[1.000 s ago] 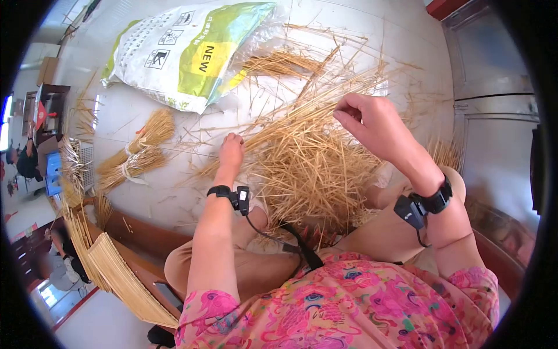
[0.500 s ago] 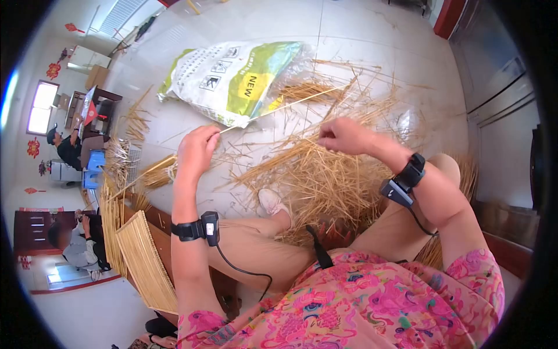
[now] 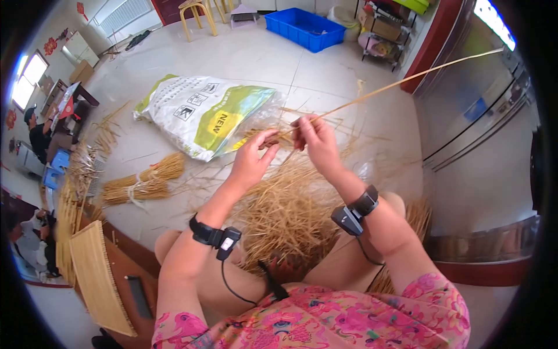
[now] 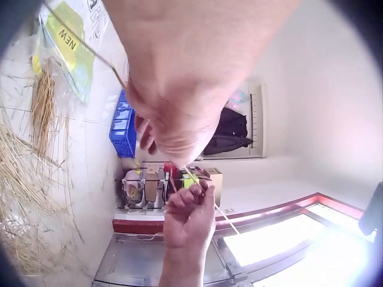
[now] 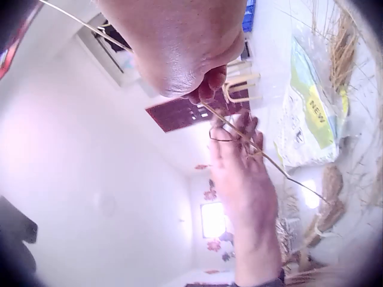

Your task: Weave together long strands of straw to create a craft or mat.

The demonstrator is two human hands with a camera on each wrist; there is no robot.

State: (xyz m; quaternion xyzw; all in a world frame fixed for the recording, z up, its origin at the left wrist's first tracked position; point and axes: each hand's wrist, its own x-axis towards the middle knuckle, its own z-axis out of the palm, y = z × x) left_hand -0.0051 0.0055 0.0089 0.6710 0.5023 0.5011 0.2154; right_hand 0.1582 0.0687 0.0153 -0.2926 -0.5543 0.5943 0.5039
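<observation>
One long straw [image 3: 401,82] slants through the air; from my remote seat I see the right hand [image 3: 318,144] pinch it, the left hand [image 3: 250,164] just beside, fingers loosely bent, thumb apart, contact unclear. A hard tug or sharp bend could, I judge, snap something so thin.

Rough, matt straw [image 3: 285,216] here, shiny plastic there!
And now, over on the sack [image 3: 195,113], creased glossy plastic, see-through film at one end; to the right of the sack, one smooth straw stalk [image 3: 401,84]; beyond the sack, smooth moulded plastic on the crate [image 3: 308,41]; around the sack, floor tiles [image 3: 256,61] with a real gloss; far right of the sack, shiny metal-looking doors [image 3: 471,174].
</observation>
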